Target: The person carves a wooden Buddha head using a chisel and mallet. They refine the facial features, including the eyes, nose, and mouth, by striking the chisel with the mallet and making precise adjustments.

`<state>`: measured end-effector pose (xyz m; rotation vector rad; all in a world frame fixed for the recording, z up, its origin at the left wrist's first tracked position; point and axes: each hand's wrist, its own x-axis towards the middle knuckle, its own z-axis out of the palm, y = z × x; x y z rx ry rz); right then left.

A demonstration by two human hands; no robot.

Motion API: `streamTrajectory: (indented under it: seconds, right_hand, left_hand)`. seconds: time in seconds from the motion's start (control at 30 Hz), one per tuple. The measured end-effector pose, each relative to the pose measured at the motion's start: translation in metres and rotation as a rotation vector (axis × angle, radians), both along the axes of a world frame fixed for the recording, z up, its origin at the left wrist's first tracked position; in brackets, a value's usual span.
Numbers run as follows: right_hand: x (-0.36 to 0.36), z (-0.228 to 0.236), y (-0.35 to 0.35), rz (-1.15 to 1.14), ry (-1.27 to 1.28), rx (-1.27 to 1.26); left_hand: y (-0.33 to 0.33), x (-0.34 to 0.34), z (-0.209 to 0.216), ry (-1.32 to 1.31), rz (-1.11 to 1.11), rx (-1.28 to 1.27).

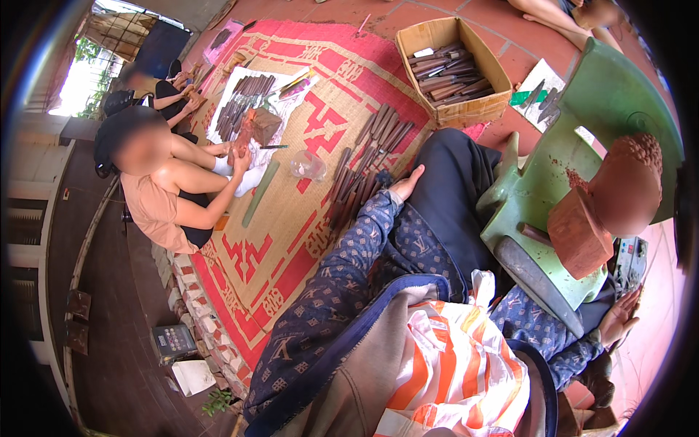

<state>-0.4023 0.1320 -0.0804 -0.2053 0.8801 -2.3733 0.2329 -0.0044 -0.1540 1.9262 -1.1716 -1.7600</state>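
My left hand [405, 185] rests on my dark trouser knee, fingers loose and thumb out, holding nothing. Just beyond it lies a row of dark wooden-handled chisels [364, 171] on the mat. My right hand [619, 317] is at the lower right, palm up with fingers spread and empty. Above it a reddish carved wooden head [628, 186] on a block stands on an overturned green plastic chair [582, 109]. A long grey blade [537, 275] lies across the chair's lower edge. An orange-and-white striped cloth [451, 364] covers my lap.
A red and tan woven mat [291, 240] covers the tiled floor. A cardboard box [453, 111] of chisels stands at the back. A clear plastic tub [307, 164] sits mid-mat. Two people sit at the left; the nearer one holds a reddish carving [244, 138]. Another person's bare legs [553, 18] show at the top.
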Motion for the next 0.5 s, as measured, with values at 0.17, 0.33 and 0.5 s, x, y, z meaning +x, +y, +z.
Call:
streamTrajectory:
  seconds: [0.17, 0.33, 0.5]
  right_hand:
    - [-0.043, -0.026, 0.018, 0.429, -0.05, -0.361]
    - [-0.061, -0.042, 0.021, 0.584, -0.1, -0.486]
    - [-0.05, -0.036, 0.016, 0.787, -0.04, -0.644]
  left_hand:
    - [-0.005, -0.007, -0.013, 0.038, 0.078, -0.071]
    - [-0.001, -0.01, 0.0, -0.016, 0.093, -0.063]
    - [-0.006, -0.006, 0.008, -0.155, 0.071, -0.025]
